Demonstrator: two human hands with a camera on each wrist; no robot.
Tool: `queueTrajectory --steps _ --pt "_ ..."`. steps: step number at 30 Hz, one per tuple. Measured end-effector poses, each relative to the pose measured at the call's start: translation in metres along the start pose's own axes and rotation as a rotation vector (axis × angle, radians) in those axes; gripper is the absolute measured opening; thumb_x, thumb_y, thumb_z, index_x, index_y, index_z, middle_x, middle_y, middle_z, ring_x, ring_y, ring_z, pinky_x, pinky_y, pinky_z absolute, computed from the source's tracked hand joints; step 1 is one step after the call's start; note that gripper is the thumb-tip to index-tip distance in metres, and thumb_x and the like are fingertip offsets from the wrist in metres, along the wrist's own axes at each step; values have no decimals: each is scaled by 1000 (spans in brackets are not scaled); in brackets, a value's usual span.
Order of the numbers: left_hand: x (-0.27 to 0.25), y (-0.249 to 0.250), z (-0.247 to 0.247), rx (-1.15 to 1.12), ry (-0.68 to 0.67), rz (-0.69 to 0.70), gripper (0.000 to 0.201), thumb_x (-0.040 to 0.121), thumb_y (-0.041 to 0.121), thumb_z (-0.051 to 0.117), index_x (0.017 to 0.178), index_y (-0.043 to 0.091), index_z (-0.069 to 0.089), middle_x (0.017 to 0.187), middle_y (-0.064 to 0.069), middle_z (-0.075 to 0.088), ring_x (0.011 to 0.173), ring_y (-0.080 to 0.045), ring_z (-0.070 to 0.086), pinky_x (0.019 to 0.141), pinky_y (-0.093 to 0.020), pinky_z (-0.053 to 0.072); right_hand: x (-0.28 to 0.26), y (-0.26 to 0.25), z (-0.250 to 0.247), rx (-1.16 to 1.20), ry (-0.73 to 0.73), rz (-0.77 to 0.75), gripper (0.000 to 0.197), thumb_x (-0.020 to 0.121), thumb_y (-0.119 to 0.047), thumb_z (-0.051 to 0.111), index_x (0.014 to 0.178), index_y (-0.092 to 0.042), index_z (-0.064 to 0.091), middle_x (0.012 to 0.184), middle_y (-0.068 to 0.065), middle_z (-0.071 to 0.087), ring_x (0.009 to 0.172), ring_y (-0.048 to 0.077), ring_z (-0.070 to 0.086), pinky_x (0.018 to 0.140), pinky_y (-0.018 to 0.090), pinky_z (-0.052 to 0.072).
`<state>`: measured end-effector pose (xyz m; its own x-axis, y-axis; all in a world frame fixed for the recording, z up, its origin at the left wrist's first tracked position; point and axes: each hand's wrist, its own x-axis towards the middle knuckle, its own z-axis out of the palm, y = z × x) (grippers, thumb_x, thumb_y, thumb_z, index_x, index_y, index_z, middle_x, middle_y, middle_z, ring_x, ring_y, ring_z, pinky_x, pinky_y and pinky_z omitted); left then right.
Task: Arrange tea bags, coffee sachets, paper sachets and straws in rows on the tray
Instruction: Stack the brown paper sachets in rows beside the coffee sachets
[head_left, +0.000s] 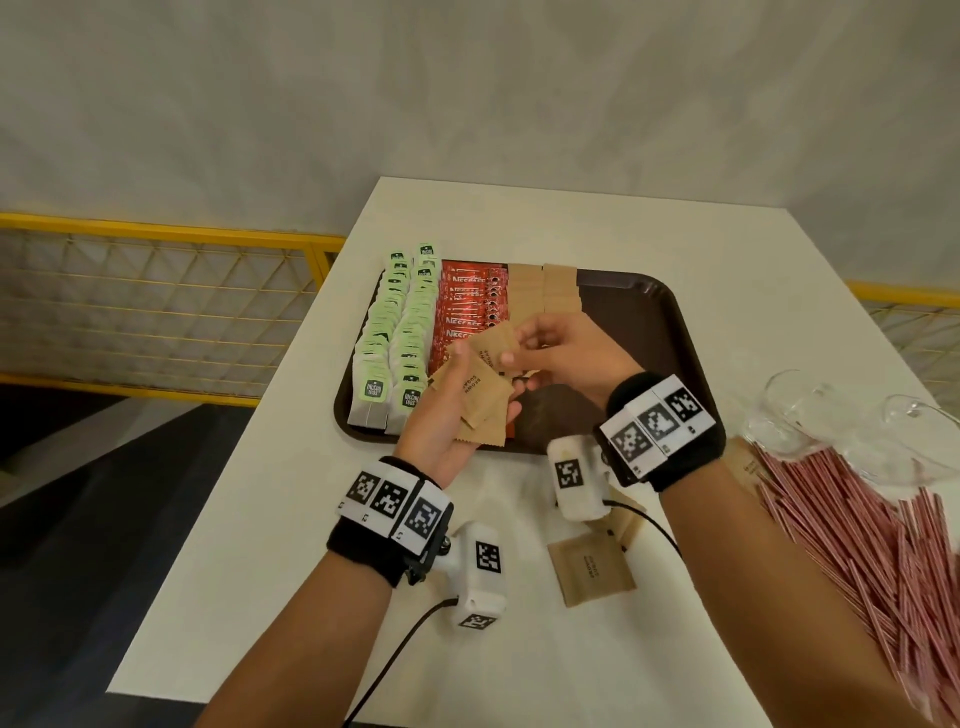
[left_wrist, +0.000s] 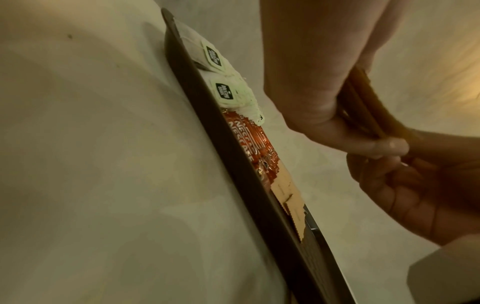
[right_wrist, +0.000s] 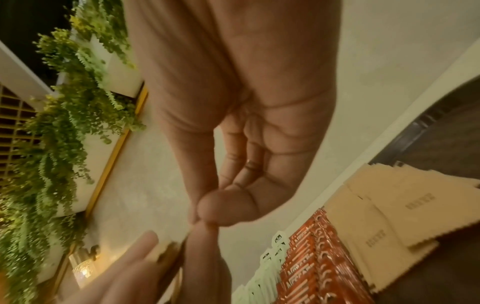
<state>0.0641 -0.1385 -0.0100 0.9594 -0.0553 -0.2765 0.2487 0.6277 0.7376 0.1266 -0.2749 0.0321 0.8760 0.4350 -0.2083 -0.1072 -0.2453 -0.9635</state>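
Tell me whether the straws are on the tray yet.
Not yet. The straws lie heaped on the table, right of the tray.

Counter (head_left: 291, 519) showing smooth matt white. Tray (head_left: 675, 332) looking dark matt plastic. Paper sachets (head_left: 558, 291) reading matt kraft; coffee sachets (head_left: 462, 312) showing glossy foil; straws (head_left: 857, 530) looking paper-wrapped.

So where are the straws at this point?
In the head view, the pink straws lie heaped on the table at the far right, outside the brown tray, beside clear glasses.
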Motion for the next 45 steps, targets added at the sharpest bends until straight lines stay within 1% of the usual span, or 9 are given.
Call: queueTrajectory --steps 6,10,12,18,23,30,35,40,45 --pt "-1 -5 -5 -19 10 -9 44 99 41 34 127 14 53 100 -12 65 78 -19 63 58 -27 54 -17 10 -5 256 93 6 6 88 -1 58 90 -7 56 87 4 65 74 10 65 59 18 53" --pt "0 -4 -9 38 101 -5 34 96 40 43 111 14 60 86 -9 65 69 -17 66 54 -26 53 -26 14 -8 463 123 18 35 87 7 55 118 -9 50 97 10 56 84 19 67 64 25 58" --pt "-1 -4 -10 90 129 -8 32 94 42 47 108 17 62 89 -8 68 69 -15 67 54 -26 53 -31 14 -4 510 91 24 38 88 10 51 118 -13 52 97 10 53 89 21 66 67 28 60" --pt "-3 -5 2 177 93 -30 44 85 53 49 108 18 62 101 -11 70 79 -19 67 61 -30 54 -35 22 23 320 197 90 17 91 2 52 106 -6 50 95 7 58 81 21 64 61 27 58" --pt "-10 -8 -5 173 31 -12 20 88 5 60 107 10 63 93 -4 72 81 -16 68 65 -27 57 -40 35 28 299 254 98 13 91 -3 54 89 -12 45 92 8 63 68 18 64 62 29 57" --pt "-16 -6 -8 313 8 6 23 83 -1 64 101 13 66 94 -4 72 83 -16 68 64 -26 57 -42 28 17 -108 171 -104 37 86 -19 66 119 -23 49 105 -6 56 97 9 57 82 25 51" --pt "-17 -6 -6 247 -15 -10 26 88 2 59 111 12 62 104 -8 69 91 -19 66 66 -26 57 -39 26 13 101 187 -49 26 89 -8 61 114 -8 59 95 -4 66 84 10 64 67 21 56" --pt "-19 -2 -11 235 -40 -35 24 90 4 56 112 12 61 103 -5 69 84 -14 65 67 -26 57 -42 35 4 336 186 -16 31 89 -8 59 120 -8 56 115 10 66 104 26 65 87 40 55" --pt "-18 1 -9 343 -59 -60 24 86 3 62 110 8 63 104 -9 70 85 -15 68 61 -24 55 -38 27 5 262 110 -15 29 86 -4 62 115 -9 57 115 11 66 106 26 64 88 41 54"
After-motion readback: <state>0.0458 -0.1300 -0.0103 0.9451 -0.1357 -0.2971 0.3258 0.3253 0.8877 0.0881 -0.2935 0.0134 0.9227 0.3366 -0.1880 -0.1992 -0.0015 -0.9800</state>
